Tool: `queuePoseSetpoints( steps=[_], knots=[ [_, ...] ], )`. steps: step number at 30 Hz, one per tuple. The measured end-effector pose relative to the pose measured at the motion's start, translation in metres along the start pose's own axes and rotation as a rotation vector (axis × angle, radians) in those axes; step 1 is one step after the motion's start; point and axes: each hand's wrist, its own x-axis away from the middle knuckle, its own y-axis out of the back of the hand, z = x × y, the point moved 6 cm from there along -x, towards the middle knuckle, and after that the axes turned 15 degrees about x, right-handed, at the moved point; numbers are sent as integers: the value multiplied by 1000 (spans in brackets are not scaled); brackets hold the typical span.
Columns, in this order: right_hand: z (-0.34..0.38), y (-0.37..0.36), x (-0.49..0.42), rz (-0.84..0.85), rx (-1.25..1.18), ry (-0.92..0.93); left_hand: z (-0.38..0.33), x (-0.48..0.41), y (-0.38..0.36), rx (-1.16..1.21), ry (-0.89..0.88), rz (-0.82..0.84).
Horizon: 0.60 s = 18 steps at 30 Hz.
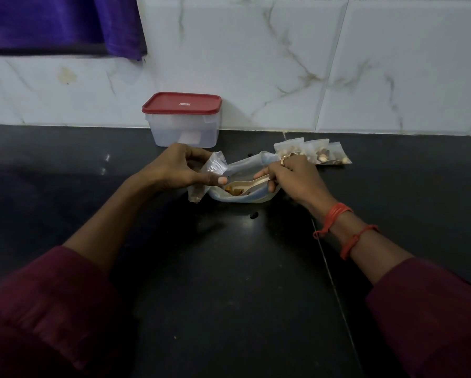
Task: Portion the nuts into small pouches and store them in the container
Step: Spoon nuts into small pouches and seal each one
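Note:
My left hand point(179, 167) grips a small clear pouch point(212, 166) by its mouth; a few nuts show at the pouch's bottom. My right hand point(291, 174) holds a pale spoon point(245, 184), its bowl lying inside a larger open plastic bag point(252, 197) with brown nuts point(234, 190) in it. Behind my right hand lie three filled small pouches point(318, 152) in a row. The clear container point(185, 129) with a red lid point(182, 103) stands shut against the wall, just behind my left hand.
The dark countertop point(215, 268) has a seam running down its right side. Two stray dark pieces point(254, 214) lie on it near the bag. A marble-tiled wall point(310, 64) backs the counter, and purple cloth point(65, 23) hangs at top left.

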Motion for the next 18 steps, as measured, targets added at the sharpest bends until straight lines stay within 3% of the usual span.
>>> queuePoseSetpoints(
  steps=[6, 10, 18],
  knots=[
    [-13, -6, -1, -3, -146, -199, 1, 0, 2, -5, -3, 7],
    [-16, 9, -3, -108, -226, -263, 0, 0, -1, -5, 12, 19],
    [0, 17, -1, -218, -308, -100, -2, -1, -6, 8, -9, 28]
  ],
)
